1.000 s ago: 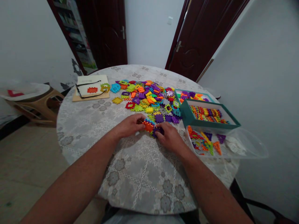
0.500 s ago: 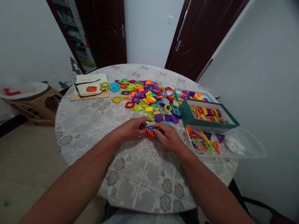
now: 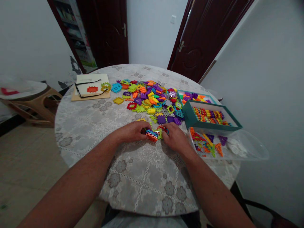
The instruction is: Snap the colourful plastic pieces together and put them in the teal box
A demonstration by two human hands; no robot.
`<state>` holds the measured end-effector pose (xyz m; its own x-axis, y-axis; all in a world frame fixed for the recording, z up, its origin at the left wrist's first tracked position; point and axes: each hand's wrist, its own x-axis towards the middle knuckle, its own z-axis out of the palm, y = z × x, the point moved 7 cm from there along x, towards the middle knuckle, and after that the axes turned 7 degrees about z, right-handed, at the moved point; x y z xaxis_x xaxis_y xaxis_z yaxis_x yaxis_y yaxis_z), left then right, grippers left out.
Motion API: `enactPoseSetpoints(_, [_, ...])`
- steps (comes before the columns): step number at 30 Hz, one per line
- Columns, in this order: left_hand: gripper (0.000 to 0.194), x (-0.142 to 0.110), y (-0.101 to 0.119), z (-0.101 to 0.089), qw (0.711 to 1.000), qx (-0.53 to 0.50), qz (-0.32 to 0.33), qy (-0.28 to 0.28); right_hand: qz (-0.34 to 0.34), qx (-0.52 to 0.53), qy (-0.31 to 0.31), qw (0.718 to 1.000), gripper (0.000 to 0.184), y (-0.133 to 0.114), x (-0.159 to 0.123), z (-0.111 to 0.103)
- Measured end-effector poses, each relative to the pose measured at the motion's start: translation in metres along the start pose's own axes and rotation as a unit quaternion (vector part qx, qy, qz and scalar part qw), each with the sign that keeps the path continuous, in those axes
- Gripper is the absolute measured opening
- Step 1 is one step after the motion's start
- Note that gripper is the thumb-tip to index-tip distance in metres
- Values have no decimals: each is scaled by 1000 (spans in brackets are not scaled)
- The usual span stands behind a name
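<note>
A small stack of toothed plastic building tiles (image 3: 152,136), blue, orange and other colours, is gripped by my left hand (image 3: 133,131) just above the table. My right hand (image 3: 175,136) is closed on a yellow-green tile (image 3: 159,133) at the stack's right side, with red teeth showing by the fingertips. Whether the green tile is joined to the stack I cannot tell. Behind both hands spreads a pile of loose tiles (image 3: 161,119) in many colours, some square and some tube-like.
To the right, a green box (image 3: 213,126) holds rows of tiles, and a clear tray (image 3: 228,155) holds triangular pieces. A board (image 3: 91,98) at the left bears glasses (image 3: 79,92) and tiles. The round table (image 3: 140,190) wears a patterned cloth.
My hands have moved slightly apart, the right one to the right. The stack has turned, and the yellow-green tile and red teeth now show between the hands.
</note>
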<state>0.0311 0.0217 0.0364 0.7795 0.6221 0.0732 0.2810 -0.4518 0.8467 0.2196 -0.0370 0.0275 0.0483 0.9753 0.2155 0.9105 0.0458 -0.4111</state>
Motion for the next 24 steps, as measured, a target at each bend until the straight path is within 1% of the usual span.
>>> enactPoseSetpoints(4, [19,0,0,2,1000,6,13,-15,-6,-25,-33,999,29,-9,-6,5])
enactPoseSetpoints(7, [19,0,-2,4,1000,-1,17,-20,-10,-13,-41,999,19,-11,-4,7])
enactPoseSetpoints(10, [19,0,-3,5,1000,-22,18,-13,-1,45,-28,999,5,-8,1,3])
enactPoseSetpoints(12, [18,0,-2,5,1000,-11,20,-12,20,96,-14,995,8,-6,4,-1])
enactPoseSetpoints(14, [18,0,-3,5,1000,17,15,-13,36,138,-19,990,8,-5,5,-2])
enactPoseSetpoints(16, [22,0,-5,6,999,38,8,-16,26,172,-53,983,7,-11,3,-1])
enactPoseSetpoints(18, [34,-1,-7,7,999,39,7,-22,-4,201,-96,975,12,-21,0,1])
enactPoseSetpoints(20, [47,-1,-7,8,999,35,9,-28,-34,219,-122,967,20,-28,-2,-1])
enactPoseSetpoints(21, [50,-1,-6,8,999,40,10,-33,-44,223,-130,965,22,-30,-3,-2])
enactPoseSetpoints(22, [50,-1,-5,8,998,50,11,-39,-52,225,-141,963,24,-31,-3,-3])
enactPoseSetpoints(24, [42,0,-1,7,996,78,16,-49,-71,231,-175,954,30,-32,-3,-1])
